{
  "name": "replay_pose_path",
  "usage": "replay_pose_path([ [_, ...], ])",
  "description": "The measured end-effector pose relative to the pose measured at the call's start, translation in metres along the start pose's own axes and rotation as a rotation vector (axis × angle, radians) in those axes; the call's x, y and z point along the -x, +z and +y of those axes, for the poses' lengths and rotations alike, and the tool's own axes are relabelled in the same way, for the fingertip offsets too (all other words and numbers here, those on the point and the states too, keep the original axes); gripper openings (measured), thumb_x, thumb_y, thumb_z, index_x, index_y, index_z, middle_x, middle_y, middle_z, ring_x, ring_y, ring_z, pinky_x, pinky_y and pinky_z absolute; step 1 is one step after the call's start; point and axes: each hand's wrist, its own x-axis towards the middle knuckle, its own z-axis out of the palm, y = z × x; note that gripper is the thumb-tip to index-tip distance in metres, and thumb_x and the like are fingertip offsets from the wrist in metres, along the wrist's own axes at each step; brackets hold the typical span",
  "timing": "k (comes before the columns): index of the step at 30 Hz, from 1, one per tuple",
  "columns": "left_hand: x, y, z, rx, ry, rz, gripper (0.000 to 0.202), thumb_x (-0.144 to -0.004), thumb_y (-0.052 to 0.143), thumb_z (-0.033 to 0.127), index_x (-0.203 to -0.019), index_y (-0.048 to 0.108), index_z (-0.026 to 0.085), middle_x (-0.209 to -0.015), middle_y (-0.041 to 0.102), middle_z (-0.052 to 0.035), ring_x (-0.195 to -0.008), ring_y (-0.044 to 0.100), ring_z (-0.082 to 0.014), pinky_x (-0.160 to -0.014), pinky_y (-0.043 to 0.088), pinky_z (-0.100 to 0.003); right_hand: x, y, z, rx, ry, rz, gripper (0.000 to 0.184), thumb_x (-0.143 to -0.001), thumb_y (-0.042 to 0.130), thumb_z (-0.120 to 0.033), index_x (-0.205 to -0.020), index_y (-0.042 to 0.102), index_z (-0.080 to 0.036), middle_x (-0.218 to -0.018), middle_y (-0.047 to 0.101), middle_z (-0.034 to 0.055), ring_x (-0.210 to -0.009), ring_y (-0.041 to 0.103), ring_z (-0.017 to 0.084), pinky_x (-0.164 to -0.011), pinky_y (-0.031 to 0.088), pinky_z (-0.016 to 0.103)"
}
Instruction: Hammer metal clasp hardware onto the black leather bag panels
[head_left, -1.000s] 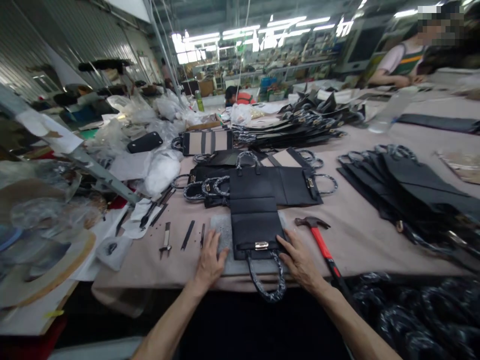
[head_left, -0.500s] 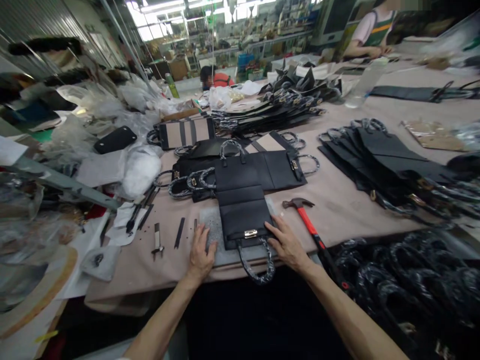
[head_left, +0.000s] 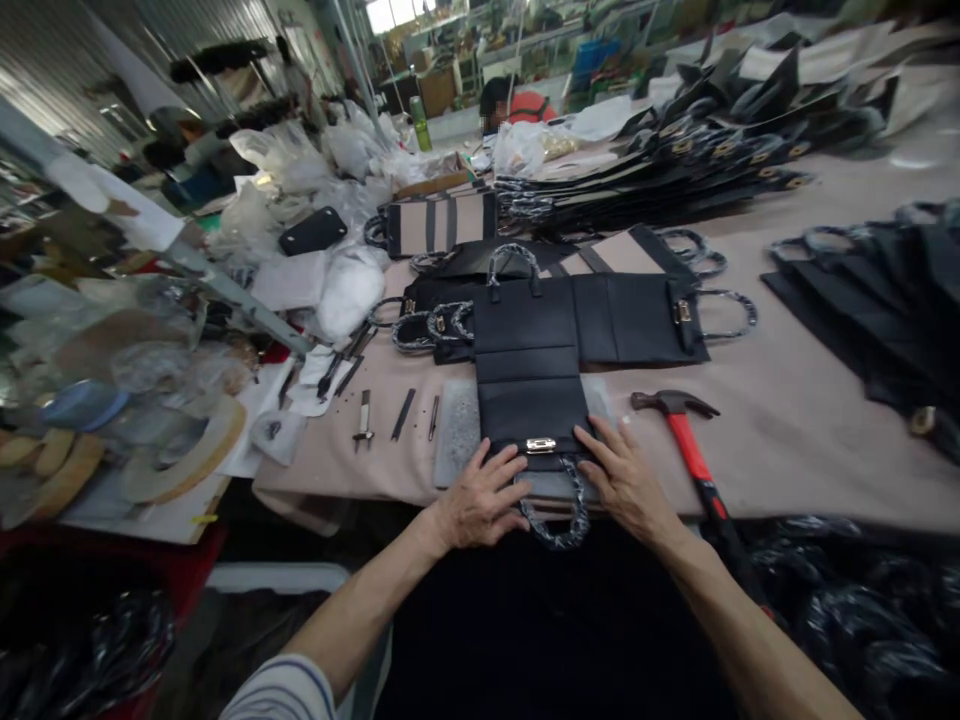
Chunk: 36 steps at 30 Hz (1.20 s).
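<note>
A flat black bag panel lies in front of me, its lower end over a grey slab. It has a gold clasp near the bottom edge and a plastic-wrapped handle hanging toward me. My left hand rests on the panel's lower left corner with fingers stretched out, beside the handle. At the lower right edge, my right hand lies with fingers spread, touching the panel. Neither hand grips anything. To the right of it lies a claw hammer with a red and black handle.
Left of the slab lie small metal tools and a dark strip. Behind are more bag panels and a large stack of black pieces. Another pile of panels is at right. A person is at the back.
My left hand has moved right, from the slab onto the panel's lower left corner. My right hand stays at the panel's right edge. The view has turned left.
</note>
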Motion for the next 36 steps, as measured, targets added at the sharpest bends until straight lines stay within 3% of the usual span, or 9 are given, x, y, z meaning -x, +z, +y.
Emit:
replay_pose_path([
  [6, -0.001, -0.009, -0.012, 0.074, 0.032, -0.031, 0.050, -0.093, 0.062, 0.057, -0.122, 0.068, 0.017, -0.146, 0.059, -0.0204, -0.149, 0.041, -0.0362, -0.126, 0.018, -0.065, 0.003, 0.004, -0.002, 0.034, 0.007, 0.047, 0.047, -0.100, 0.049, -0.036, -0.146, 0.057, -0.028, -0.160, 0.045, 0.0096, -0.148, 0.040, 0.034, -0.118, 0.035, 0.063],
  [12, -0.005, -0.012, -0.022, 0.170, 0.037, -0.026, 0.043, -0.091, 0.066, 0.049, -0.120, 0.070, 0.017, -0.145, 0.059, -0.0200, -0.149, 0.041, -0.0372, -0.126, 0.016, -0.065, 0.004, -0.006, -0.022, 0.096, 0.096, 0.024, 0.043, -0.102, 0.046, -0.038, -0.139, 0.062, -0.024, -0.156, 0.050, 0.0097, -0.147, 0.037, 0.036, -0.115, 0.038, 0.062],
  [17, -0.007, -0.016, -0.019, 0.197, -0.032, -0.004, 0.029, -0.093, 0.065, 0.040, -0.109, 0.073, 0.018, -0.140, 0.064, -0.0178, -0.147, 0.045, -0.0349, -0.127, 0.020, -0.061, -0.005, -0.020, -0.041, 0.182, 0.096, -0.015, 0.039, -0.101, 0.047, -0.036, -0.133, 0.066, -0.023, -0.154, 0.051, 0.0112, -0.147, 0.034, 0.040, -0.115, 0.031, 0.067],
  [22, -0.011, -0.011, -0.012, 0.095, -0.004, -0.022, 0.035, -0.098, 0.062, 0.041, -0.120, 0.069, 0.016, -0.142, 0.062, -0.0199, -0.149, 0.041, -0.0375, -0.124, 0.025, -0.066, -0.025, -0.031, -0.052, 0.128, 0.029, -0.109, 0.031, -0.097, 0.056, -0.029, -0.124, 0.070, -0.023, -0.135, 0.063, 0.0107, -0.123, 0.054, 0.031, -0.107, 0.040, 0.052],
  [25, -0.010, -0.006, -0.013, 0.110, 0.009, 0.023, 0.038, -0.097, 0.063, 0.044, -0.120, 0.069, 0.015, -0.139, 0.064, -0.0194, -0.146, 0.045, -0.0380, -0.123, 0.027, -0.068, -0.037, -0.036, -0.056, 0.106, 0.060, -0.193, 0.024, -0.093, 0.063, -0.027, -0.114, 0.073, -0.023, -0.117, 0.067, 0.0094, -0.107, 0.058, 0.027, -0.095, 0.045, 0.043],
  [27, -0.012, -0.004, -0.014, 0.158, -0.021, 0.101, 0.032, -0.098, 0.062, 0.041, -0.116, 0.069, 0.017, -0.134, 0.067, -0.0164, -0.139, 0.054, -0.0338, -0.122, 0.033, -0.062, -0.043, -0.039, -0.059, 0.132, 0.066, -0.239, 0.020, -0.091, 0.066, -0.026, -0.109, 0.073, -0.022, -0.109, 0.067, 0.0094, -0.103, 0.057, 0.026, -0.092, 0.045, 0.041],
  [30, -0.024, -0.007, -0.012, 0.117, -0.244, 0.235, 0.026, -0.098, 0.061, 0.032, -0.120, 0.067, 0.019, -0.128, 0.068, -0.0138, -0.124, 0.064, -0.0273, -0.111, 0.050, -0.048, -0.052, -0.044, -0.064, 0.211, 0.041, -0.319, 0.016, -0.091, 0.066, -0.025, -0.104, 0.071, -0.020, -0.104, 0.065, 0.0106, -0.098, 0.057, 0.026, -0.087, 0.046, 0.039],
  [33, -0.048, -0.019, -0.007, -0.061, -0.428, 0.108, 0.020, -0.094, 0.067, 0.028, -0.112, 0.069, 0.018, -0.115, 0.068, -0.0129, -0.110, 0.066, -0.0293, -0.094, 0.057, -0.045, -0.064, -0.045, -0.066, 0.268, 0.008, -0.377, 0.012, -0.092, 0.064, -0.025, -0.100, 0.069, -0.017, -0.101, 0.064, 0.0120, -0.091, 0.059, 0.025, -0.079, 0.047, 0.037],
  [36, -0.071, -0.032, -0.003, -0.160, -0.426, -0.117, 0.006, -0.092, 0.068, 0.023, -0.095, 0.069, 0.017, -0.102, 0.067, -0.0109, -0.099, 0.065, -0.0291, -0.085, 0.056, -0.042, -0.073, -0.049, -0.067, 0.298, -0.057, -0.424, 0.010, -0.093, 0.064, -0.024, -0.097, 0.068, -0.016, -0.097, 0.065, 0.0107, -0.087, 0.060, 0.023, -0.075, 0.047, 0.034],
])
